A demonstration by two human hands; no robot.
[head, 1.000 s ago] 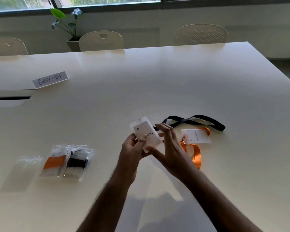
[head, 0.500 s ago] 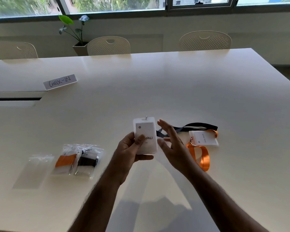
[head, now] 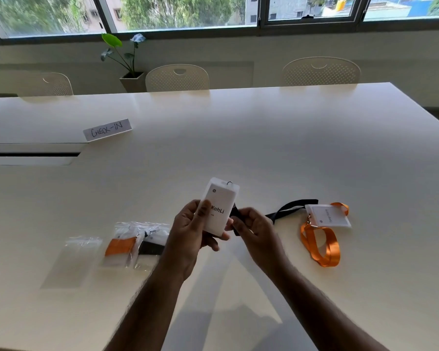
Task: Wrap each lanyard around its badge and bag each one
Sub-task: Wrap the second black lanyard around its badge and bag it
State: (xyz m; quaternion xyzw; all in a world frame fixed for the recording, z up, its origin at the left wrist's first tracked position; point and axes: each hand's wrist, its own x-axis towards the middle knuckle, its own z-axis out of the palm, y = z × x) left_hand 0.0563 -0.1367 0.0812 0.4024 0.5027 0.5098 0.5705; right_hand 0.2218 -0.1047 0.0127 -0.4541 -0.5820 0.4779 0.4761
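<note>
My left hand (head: 190, 231) holds a white badge (head: 219, 205) upright above the table, thumb across its printed face. My right hand (head: 254, 229) pinches the black lanyard (head: 292, 207) just behind the badge; the strap trails right along the table. A second white badge (head: 327, 216) with an orange lanyard (head: 322, 245) lies flat to the right. Two filled clear bags sit at the left: one with an orange lanyard (head: 121, 245), one with a black lanyard (head: 151, 245). An empty clear bag (head: 76, 259) lies further left.
A paper sign reading CHECK-IN (head: 107, 129) stands on the white table (head: 238, 138) at the back left, near a cable slot (head: 31, 155). Three chairs (head: 177, 77) and a potted plant (head: 127, 62) line the far side under the windows.
My right hand went from open fingers beside the badge to closed on the black lanyard. The badge has tilted upright. The camera view has lifted, showing more of the window.
</note>
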